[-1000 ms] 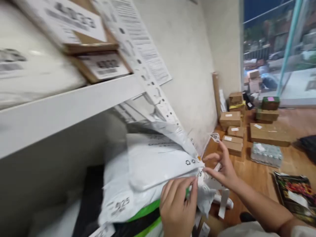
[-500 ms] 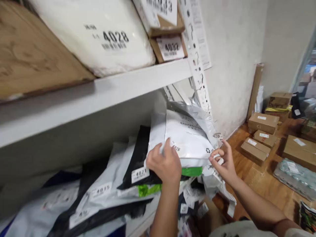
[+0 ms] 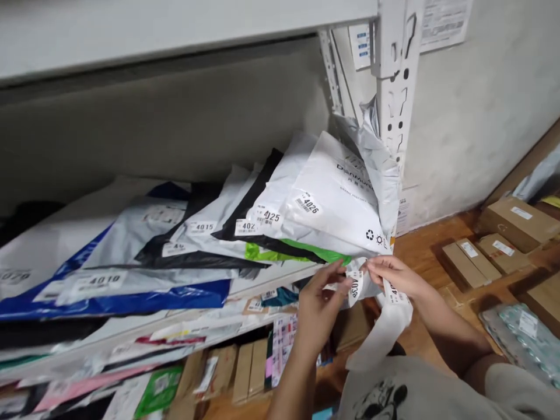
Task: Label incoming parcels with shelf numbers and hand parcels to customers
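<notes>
My left hand and my right hand meet just below the shelf's right end, both pinching a strip of white number stickers that hangs down between them. One sticker sits between my fingertips. Right above my hands lies a white mailer bag labelled 4026, on top of a slanted stack of white, black and green bags carrying number labels.
A white metal shelf post stands right of the bags against a pale wall. More parcels fill the lower shelf. Cardboard boxes and a wrapped bottle pack lie on the wooden floor at right.
My left hand has left the top bag and dropped below the shelf edge to join the right hand on the sticker strip. The view has tilted down, off the upper shelf.
</notes>
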Demonstrator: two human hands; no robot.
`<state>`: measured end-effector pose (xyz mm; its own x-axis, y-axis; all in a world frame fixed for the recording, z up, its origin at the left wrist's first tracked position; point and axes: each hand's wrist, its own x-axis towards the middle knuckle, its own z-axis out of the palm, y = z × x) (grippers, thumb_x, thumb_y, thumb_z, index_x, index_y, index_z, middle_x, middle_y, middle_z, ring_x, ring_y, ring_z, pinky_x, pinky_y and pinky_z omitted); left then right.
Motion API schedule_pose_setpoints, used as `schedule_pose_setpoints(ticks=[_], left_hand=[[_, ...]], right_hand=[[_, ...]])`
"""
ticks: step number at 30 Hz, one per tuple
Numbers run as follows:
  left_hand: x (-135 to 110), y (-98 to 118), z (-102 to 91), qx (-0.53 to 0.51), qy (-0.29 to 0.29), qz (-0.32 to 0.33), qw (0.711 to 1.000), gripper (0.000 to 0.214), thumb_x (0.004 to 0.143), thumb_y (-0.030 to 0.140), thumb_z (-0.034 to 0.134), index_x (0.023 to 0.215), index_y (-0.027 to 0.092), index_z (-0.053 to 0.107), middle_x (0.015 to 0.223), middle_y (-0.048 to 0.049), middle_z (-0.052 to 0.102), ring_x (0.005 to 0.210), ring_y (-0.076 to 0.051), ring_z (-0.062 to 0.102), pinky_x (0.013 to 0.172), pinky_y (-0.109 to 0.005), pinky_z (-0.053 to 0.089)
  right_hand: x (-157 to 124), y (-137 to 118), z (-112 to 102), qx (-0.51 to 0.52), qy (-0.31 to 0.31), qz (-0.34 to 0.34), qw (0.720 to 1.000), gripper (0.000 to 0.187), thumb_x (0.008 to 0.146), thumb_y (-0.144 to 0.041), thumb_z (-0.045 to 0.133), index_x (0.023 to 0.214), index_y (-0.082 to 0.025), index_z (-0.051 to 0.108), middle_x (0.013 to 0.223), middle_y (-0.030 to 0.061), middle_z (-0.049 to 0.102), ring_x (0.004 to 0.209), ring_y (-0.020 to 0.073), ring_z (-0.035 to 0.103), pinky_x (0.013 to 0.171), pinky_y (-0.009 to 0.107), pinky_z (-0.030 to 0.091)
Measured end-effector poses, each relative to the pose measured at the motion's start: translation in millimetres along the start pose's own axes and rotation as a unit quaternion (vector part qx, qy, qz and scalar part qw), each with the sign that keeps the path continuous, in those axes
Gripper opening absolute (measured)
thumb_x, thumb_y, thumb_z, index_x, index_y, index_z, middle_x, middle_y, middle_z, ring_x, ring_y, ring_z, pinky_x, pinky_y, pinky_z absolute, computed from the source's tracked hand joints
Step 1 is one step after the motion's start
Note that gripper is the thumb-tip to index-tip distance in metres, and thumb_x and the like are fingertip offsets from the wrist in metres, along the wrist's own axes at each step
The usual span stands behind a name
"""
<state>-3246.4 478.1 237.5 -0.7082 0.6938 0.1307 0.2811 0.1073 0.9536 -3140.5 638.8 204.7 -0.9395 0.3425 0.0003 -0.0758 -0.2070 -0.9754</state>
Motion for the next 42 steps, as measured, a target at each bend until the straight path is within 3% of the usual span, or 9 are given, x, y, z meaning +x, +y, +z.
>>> schedule_pose_setpoints(ticks=[4, 8, 13, 17, 21, 27, 30, 38, 42], left_hand=[[-13.7, -16.8, 21.2, -0.101, 0.025, -0.114, 0.988, 0.033, 0.058, 0.043, 0.084, 0.079, 0.018, 0.076, 0.062, 0.0002, 0.067, 0.054, -0.013, 0.058, 0.050, -0.023, 0.050], [-32.5, -35.8, 40.0, -0.204, 0.120, -0.185, 0.954, 0.039, 0.050, 0.041, 0.089, 0.078, 0.017, 0.076, 0.070, -0.0015, 0.072, 0.061, -0.014, 0.063, 0.057, -0.024, 0.054], [-52.1, -60.6, 62.7, -0.266, 0.219, -0.214, 0.914, 0.045, 0.046, 0.041, 0.092, 0.080, 0.018, 0.075, 0.068, 0.0002, 0.071, 0.058, -0.011, 0.061, 0.054, -0.021, 0.049], [-81.7, -74.4, 73.6, -0.249, 0.249, -0.193, 0.916, 0.038, 0.049, 0.040, 0.091, 0.073, 0.017, 0.072, 0.061, 0.0026, 0.066, 0.052, -0.008, 0.054, 0.051, -0.018, 0.043], [-119.6, -88.3, 75.0, -0.277, 0.279, -0.206, 0.896, 0.037, 0.056, 0.038, 0.089, 0.080, 0.017, 0.070, 0.070, 0.0003, 0.071, 0.062, -0.010, 0.060, 0.061, -0.019, 0.048], [-159.8, -113.1, 58.0, -0.430, 0.386, -0.272, 0.770, 0.045, 0.046, 0.031, 0.091, 0.082, 0.021, 0.068, 0.084, -0.0010, 0.075, 0.075, -0.015, 0.069, 0.067, -0.025, 0.056], [-188.2, -120.8, 40.9, -0.461, 0.410, -0.259, 0.743, 0.046, 0.045, 0.030, 0.091, 0.085, 0.022, 0.069, 0.086, -0.0016, 0.076, 0.077, -0.016, 0.070, 0.069, -0.026, 0.057], [-321.7, -102.5, -19.6, -0.419, 0.521, -0.215, 0.712, 0.045, 0.045, 0.035, 0.095, 0.078, 0.021, 0.069, 0.082, 0.0023, 0.073, 0.073, -0.011, 0.068, 0.069, -0.021, 0.057], [-367.5, -84.4, -39.4, -0.417, 0.532, -0.232, 0.699, 0.046, 0.039, 0.039, 0.096, 0.070, 0.019, 0.068, 0.073, 0.0025, 0.069, 0.067, -0.010, 0.064, 0.061, -0.018, 0.052]], right_hand=[[0.5, 0.1, -12.4, -0.099, -0.065, 0.020, 0.993, 0.062, 0.074, -0.076, 0.060, 0.077, -0.015, 0.068, 0.054, -0.0051, 0.045, 0.053, 0.0090, 0.039, 0.051, 0.024, 0.030], [-3.6, 18.8, -13.2, -0.149, -0.045, -0.013, 0.988, 0.055, 0.080, -0.070, 0.058, 0.080, -0.017, 0.073, 0.061, -0.0014, 0.055, 0.060, 0.0133, 0.048, 0.058, 0.026, 0.037], [-19.8, 61.9, -3.2, -0.162, -0.012, -0.028, 0.986, 0.044, 0.087, -0.057, 0.056, 0.107, -0.022, 0.073, 0.074, 0.0007, 0.062, 0.069, 0.0169, 0.054, 0.066, 0.029, 0.043], [-42.0, 97.4, 0.7, -0.168, -0.030, 0.000, 0.985, 0.060, 0.084, -0.048, 0.066, 0.138, -0.025, 0.051, 0.069, -0.0057, 0.054, 0.062, 0.0127, 0.050, 0.062, 0.026, 0.041], [-64.3, 121.2, 8.2, -0.122, -0.084, 0.044, 0.988, 0.040, 0.083, -0.049, 0.068, 0.110, -0.021, 0.062, 0.070, -0.0050, 0.055, 0.064, 0.0114, 0.050, 0.061, 0.024, 0.039], [-71.5, 137.9, 40.2, -0.036, 0.031, 0.079, 0.996, 0.036, 0.077, -0.053, 0.069, 0.089, -0.020, 0.062, 0.066, -0.0048, 0.052, 0.061, 0.0117, 0.047, 0.059, 0.026, 0.038], [-64.5, 141.7, 65.3, -0.026, 0.059, 0.090, 0.994, 0.040, 0.072, -0.056, 0.071, 0.087, -0.020, 0.062, 0.066, -0.0039, 0.054, 0.061, 0.0123, 0.048, 0.058, 0.026, 0.037], [-70.2, 128.0, 124.2, -0.096, 0.002, 0.046, 0.994, 0.045, 0.067, -0.063, 0.073, 0.079, -0.020, 0.065, 0.061, -0.0033, 0.056, 0.054, 0.0116, 0.042, 0.050, 0.025, 0.031], [-111.1, 119.9, 171.9, -0.152, -0.169, 0.042, 0.973, 0.037, 0.074, -0.057, 0.072, 0.074, -0.020, 0.071, 0.066, 0.0012, 0.065, 0.059, 0.0146, 0.053, 0.057, 0.027, 0.041]])
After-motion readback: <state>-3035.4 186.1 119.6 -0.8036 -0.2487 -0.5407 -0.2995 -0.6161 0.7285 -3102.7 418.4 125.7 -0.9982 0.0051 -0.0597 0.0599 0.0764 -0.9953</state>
